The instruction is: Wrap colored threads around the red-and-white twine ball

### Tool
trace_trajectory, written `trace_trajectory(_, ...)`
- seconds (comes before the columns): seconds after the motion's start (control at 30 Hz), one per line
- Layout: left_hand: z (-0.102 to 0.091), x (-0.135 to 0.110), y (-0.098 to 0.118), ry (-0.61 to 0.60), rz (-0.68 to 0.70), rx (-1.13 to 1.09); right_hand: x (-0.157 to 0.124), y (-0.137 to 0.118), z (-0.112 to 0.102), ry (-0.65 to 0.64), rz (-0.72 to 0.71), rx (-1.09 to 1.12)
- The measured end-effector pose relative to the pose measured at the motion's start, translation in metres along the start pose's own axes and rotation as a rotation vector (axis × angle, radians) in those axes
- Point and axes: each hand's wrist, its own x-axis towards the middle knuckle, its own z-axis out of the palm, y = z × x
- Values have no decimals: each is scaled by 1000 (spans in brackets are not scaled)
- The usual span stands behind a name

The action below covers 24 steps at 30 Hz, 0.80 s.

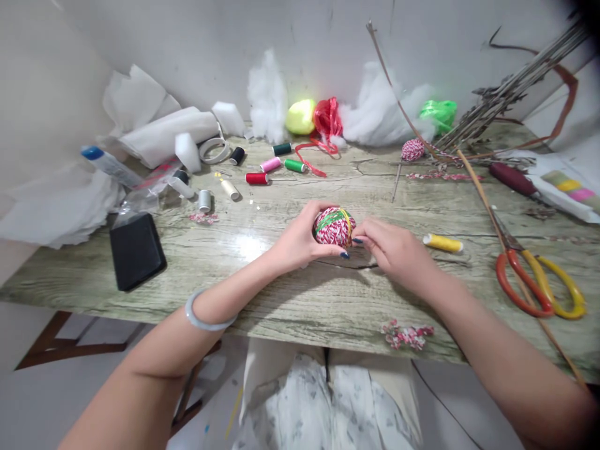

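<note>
My left hand (307, 236) is wrapped around a ball of red-and-white twine (332, 227), thumb below and fingers over the top. Green strands cross the ball's upper face, and yellow thread (347, 219) runs over its right side. Against that right side, my right hand (392, 249) has its thumb and forefinger pinched together; whatever lies between the fingertips is too small to make out. A spool of yellow thread (443, 243) lies on the table just right of my right hand. Beneath both hands, a thin dark twig (349, 265) rests on the wood.
Scissors (539, 281) with orange and yellow handles lie at right, beside a long thin stick (482, 194). Several thread spools (257, 179) are scattered at back left, near a black box (137, 251). White stuffing (375, 109) and dry twigs (510, 87) stand along the wall.
</note>
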Motion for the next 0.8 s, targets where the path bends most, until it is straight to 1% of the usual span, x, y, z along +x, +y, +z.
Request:
trace_trajectory(0.2,3,2,3,52,-189,-234,0,3,6,-25,-95,-34)
trace_trajectory(0.3,5,3,5,86,-264,-331,0,3,7,-34,-109,-43)
trace_trajectory(0.43,8,3,8,95,-344,-432,1,3,9,-94,-112,-72)
trace_trajectory(0.53,11,4,5,99,-327,-572,0,4,11,-133,-107,-75)
trace_trajectory(0.63,11,4,0,100,-310,-698,-1,7,12,-139,-90,-76)
trace_trajectory(0.73,9,4,-4,93,-277,-723,-1,9,12,-124,-76,-31)
trace_trajectory(0.8,6,3,-5,90,-213,-697,0,10,12,-129,-53,2)
